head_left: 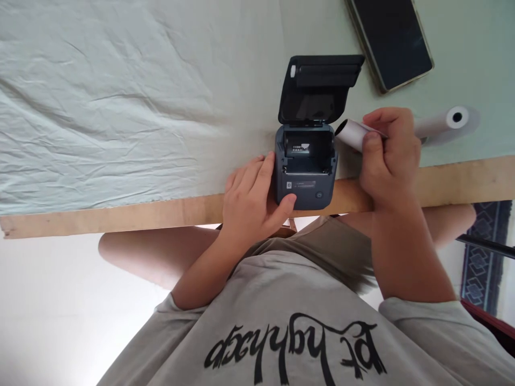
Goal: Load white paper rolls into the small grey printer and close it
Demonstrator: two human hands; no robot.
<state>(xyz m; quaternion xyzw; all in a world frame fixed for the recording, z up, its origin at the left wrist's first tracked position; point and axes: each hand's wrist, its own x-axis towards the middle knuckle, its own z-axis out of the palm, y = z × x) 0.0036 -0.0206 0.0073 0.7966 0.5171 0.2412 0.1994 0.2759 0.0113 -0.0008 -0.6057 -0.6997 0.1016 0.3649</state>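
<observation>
A dark blue-grey portable thermal printer (pixel 308 190) lies at the table's near edge with its black lid (pixel 319 88) swung up. Its paper bay is exposed, and a small printed label shows inside. My left hand (pixel 251 195) grips the printer's left side, fingers along the flank and thumb on the lower front corner. Just right of the open bay, my right hand (pixel 390 153) pinches a thin white paper roll (pixel 354 135) between thumb and fingers. The roll's dark hollow end points toward the bay. Another white paper roll (pixel 438 122) lies behind my right hand, partly hidden by it.
A smartphone (pixel 396 43) with a dark screen lies at the upper right. A pale green cloth (pixel 140 107), wrinkled on the left, covers the table. The wooden table edge (pixel 120 217) runs across in front of my legs. A dark patterned rug (pixel 485 252) shows at lower right.
</observation>
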